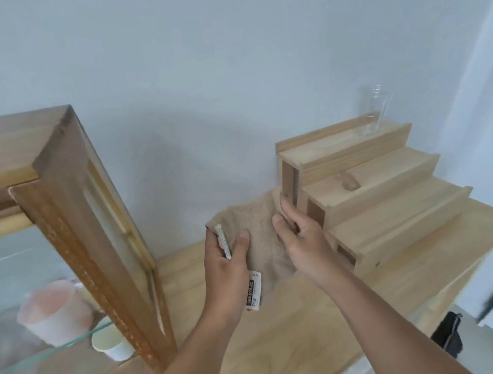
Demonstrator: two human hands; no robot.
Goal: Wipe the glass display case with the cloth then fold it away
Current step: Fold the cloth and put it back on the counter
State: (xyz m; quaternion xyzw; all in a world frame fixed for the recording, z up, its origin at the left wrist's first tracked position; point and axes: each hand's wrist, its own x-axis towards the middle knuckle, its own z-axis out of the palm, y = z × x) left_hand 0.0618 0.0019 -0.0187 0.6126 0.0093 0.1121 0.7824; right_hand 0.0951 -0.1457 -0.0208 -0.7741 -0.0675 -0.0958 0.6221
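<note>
Beige terry cloth [259, 231], small, bunched and partly folded, held up in the air over the wooden counter [286, 336], between the display case [91, 235] and a stepped wooden riser [378, 196]. White care tags hang from it: one [224, 241] at the top left corner, one with printed digits [253, 293] at the lower edge. Left hand [227, 269] pinches the cloth's left edge, thumb on front. Right hand [300, 236] grips the right side, fingers curled into the fabric. Case has a wood frame, glass panels, a glass shelf [57, 346]; a pinkish cup [53, 310] and a white cup [112, 345] sit inside. Clear glass [373, 111] stands on the riser's top step.
</note>
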